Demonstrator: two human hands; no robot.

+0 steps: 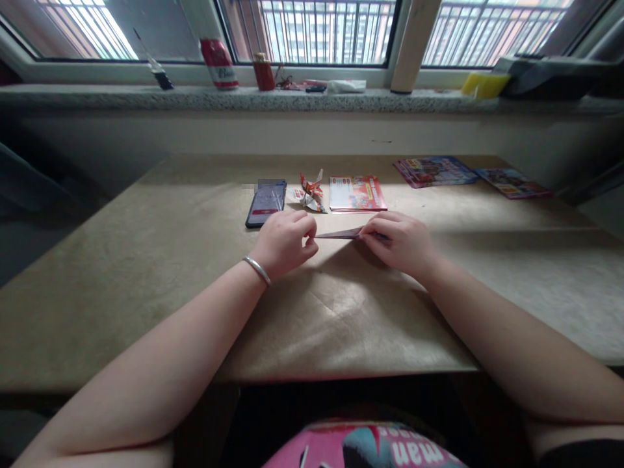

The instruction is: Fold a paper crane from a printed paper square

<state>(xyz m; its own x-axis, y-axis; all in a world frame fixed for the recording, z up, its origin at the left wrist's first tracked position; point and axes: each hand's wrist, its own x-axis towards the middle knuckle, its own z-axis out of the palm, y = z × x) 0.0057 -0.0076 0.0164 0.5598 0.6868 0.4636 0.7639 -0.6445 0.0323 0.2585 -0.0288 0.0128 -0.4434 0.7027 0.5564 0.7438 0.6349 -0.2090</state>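
A thin folded piece of paper, narrow and seen almost edge-on, stretches between my two hands just above the table. My left hand, with a silver bangle on the wrist, pinches its pointed left end between thumb and fingertips. At the wider right end, my right hand grips the paper with closed fingers that cover part of it. Beyond the hands lies a folded paper crane with red, orange and white print. Right of the crane is a small stack of printed paper.
A smartphone lies beside my left hand. Colourful printed booklets rest at the table's back right. On the window sill stand a red can, a red lighter-like container and a yellow object. The table ends close to my body.
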